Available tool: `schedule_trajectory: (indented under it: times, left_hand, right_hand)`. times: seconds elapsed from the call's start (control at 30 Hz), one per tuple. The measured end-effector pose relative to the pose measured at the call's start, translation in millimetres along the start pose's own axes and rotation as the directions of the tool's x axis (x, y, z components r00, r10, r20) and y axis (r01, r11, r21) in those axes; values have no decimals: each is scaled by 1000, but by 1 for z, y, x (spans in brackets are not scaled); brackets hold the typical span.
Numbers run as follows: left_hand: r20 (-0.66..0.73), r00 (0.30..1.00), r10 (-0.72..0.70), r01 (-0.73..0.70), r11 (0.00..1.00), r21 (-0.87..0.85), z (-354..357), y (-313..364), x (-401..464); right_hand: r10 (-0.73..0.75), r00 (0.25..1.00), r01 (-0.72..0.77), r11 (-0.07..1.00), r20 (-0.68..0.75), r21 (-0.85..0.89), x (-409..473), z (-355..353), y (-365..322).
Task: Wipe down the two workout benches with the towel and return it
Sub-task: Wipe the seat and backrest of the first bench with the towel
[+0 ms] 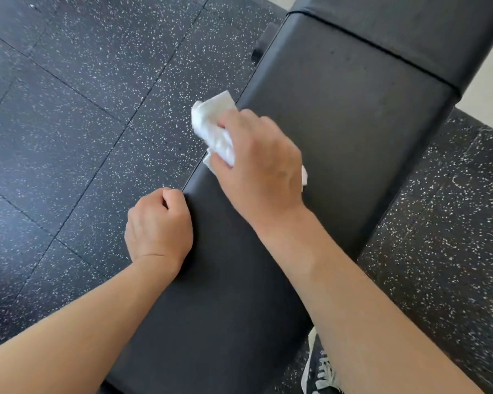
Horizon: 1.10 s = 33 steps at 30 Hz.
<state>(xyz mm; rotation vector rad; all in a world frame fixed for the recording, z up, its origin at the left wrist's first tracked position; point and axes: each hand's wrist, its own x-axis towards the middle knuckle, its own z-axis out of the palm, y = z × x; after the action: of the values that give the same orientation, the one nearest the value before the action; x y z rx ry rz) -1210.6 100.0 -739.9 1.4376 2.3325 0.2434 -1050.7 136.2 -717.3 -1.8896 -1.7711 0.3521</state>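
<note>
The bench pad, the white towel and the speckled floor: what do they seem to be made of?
The bench pad looks like padded black vinyl or faux leather: matte, smooth, with a seam across it. The white towel, bunched in the right hand, seems thin and crinkly, possibly paper rather than cloth. The floor looks like black rubber tiles with white flecks and visible joints.

One black padded bench [339, 132] and one white towel [214, 129] are in view. Two hands show, left hand [158, 226] and right hand [259, 163]. One sneaker [320, 371] sits near right.
</note>
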Motion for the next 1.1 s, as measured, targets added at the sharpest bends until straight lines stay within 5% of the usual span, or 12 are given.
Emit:
schedule_trajectory:
  times: [0.17,0.27,0.33,0.4,0.47,0.57,0.83,0.97,1.1]
  left_hand:
    - [0,1000,-32,32,999,-30,0,-1,0]
    - [-6,1000,-7,7,1000,-9,0,0,-1]
    - [-20,1000,2,-2,1000,-8,-1,0,-1]
    - [-27,1000,11,-11,1000,-8,0,0,0]
    - [-27,1000,14,-14,1000,0,0,-1,0]
    - [-28,999,19,-19,1000,-3,1,-1,-1]
    - [-37,999,-1,1,1000,-11,4,-7,2]
    - [-37,999,-6,5,1000,-20,4,-4,1]
    - [-34,999,6,-6,1000,4,1,-2,-1]
  right_hand:
    - [-329,932,316,943,152,104,-91,-21,13]
    - [-391,903,388,920,177,50,-103,-49,55]
    - [-309,946,312,950,102,-18,-82,-66,87]
    - [-74,997,75,995,10,-60,-46,-76,114]
    - [133,987,-137,990,-93,-38,-11,-76,125]
    - [228,954,-243,969,-193,-54,19,-52,102]
    - [-205,972,206,979,113,-1,-39,0,-9]
    - [-364,923,358,931,126,66,-91,-29,32]
    - [-282,957,284,958,70,-34,-84,-78,111]
